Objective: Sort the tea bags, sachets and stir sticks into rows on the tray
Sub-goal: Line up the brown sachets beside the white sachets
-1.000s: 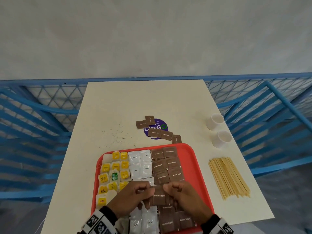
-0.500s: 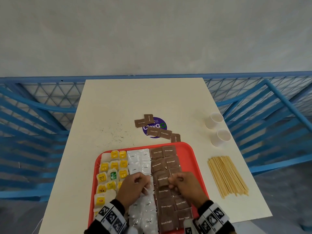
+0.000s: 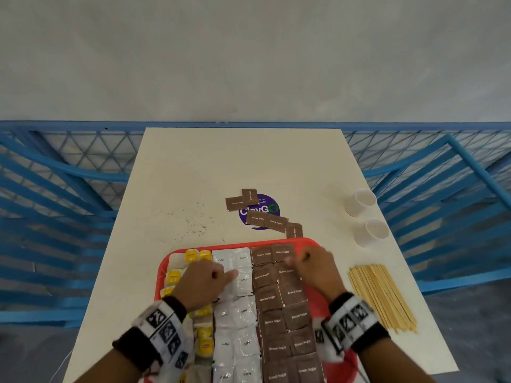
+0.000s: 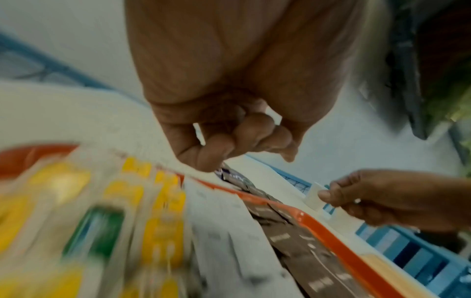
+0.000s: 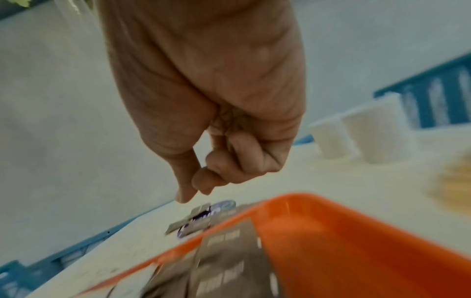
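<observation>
Holding nothing, your curled left hand (image 3: 203, 283) and right hand (image 3: 315, 268) hover over the red tray (image 3: 309, 241), which carries tea bags (image 3: 190, 256), white sachets (image 3: 222, 259) and brown sachets (image 3: 264, 254) in rows.

Pretty bare spot honestly. Plain grey wall (image 3: 249, 51) up top, soft even light with no hard shadows. A cream rectangular table (image 3: 221, 167) is pushed up against blue metal railing (image 3: 69, 172) with a triangle mesh pattern, running along both sides. Grey floor (image 3: 470, 327) shows down by the right corner.
</observation>
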The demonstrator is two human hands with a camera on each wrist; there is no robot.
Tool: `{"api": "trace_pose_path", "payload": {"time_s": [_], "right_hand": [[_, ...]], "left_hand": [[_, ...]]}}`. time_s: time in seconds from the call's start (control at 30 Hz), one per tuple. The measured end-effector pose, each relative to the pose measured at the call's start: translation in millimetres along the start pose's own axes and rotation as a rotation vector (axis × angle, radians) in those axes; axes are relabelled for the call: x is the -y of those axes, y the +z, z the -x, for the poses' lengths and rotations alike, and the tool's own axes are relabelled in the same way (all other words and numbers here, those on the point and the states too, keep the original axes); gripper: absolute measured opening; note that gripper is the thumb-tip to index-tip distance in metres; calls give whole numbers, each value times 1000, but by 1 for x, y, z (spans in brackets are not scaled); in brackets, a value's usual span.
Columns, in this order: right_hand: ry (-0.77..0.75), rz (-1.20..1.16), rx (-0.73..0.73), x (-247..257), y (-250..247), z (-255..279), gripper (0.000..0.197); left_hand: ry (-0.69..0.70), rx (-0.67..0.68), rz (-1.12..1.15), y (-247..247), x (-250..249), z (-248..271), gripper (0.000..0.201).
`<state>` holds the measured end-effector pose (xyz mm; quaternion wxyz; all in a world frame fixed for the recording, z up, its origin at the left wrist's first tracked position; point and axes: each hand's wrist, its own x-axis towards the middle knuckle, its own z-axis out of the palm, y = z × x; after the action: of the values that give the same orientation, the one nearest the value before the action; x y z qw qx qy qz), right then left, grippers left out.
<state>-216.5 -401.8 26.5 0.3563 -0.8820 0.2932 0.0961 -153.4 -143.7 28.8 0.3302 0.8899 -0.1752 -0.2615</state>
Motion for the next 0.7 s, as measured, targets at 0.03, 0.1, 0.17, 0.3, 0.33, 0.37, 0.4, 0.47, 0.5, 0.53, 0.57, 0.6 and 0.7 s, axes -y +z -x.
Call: {"api": "trace_pose_path", "payload": {"time_s": [0.03,0.1,0.17,0.3,0.33,0.37,0.4,0.47,0.5,0.53,0.57,0.6,0.7], "right_hand": [[-7,21,-11,7,-6,-19,30],[3,75,-26,24,-16,-53,20],[56,208,-10,32,-18,-80,28],[140,411,117,33,-9,-108,43],[144,398,119,30,-5,-112,44],[155,357,118,29,-1,-119,41],[160,309,110,28,2,-124,37],[161,227,103,24,7,-135,34],[162,198,95,21,7,-140,32],[154,189,83,18,6,-143,29],[137,205,80,13,4,-146,25],[104,254,93,9,0,-147,23],[-64,359,136,9,-14,-148,19]], "left_hand": [[21,-14,-54,-8,-3,-12,51],[30,-28,-86,-21,-8,-34,39],[16,-37,-126,-30,-13,-53,23],[-20,-50,-232,-36,-16,-81,25],[-25,-44,-239,-36,-17,-87,26],[-36,-34,-245,-37,-17,-95,28],[-48,-25,-257,-36,-18,-104,29],[-74,-22,-287,-35,-21,-121,28],[-79,-32,-299,-33,-23,-129,25],[-71,-42,-306,-30,-26,-137,22],[-53,-51,-313,-26,-30,-145,19],[-34,-54,-326,-23,-34,-152,15],[57,-16,-404,-11,-45,-174,11]]}}
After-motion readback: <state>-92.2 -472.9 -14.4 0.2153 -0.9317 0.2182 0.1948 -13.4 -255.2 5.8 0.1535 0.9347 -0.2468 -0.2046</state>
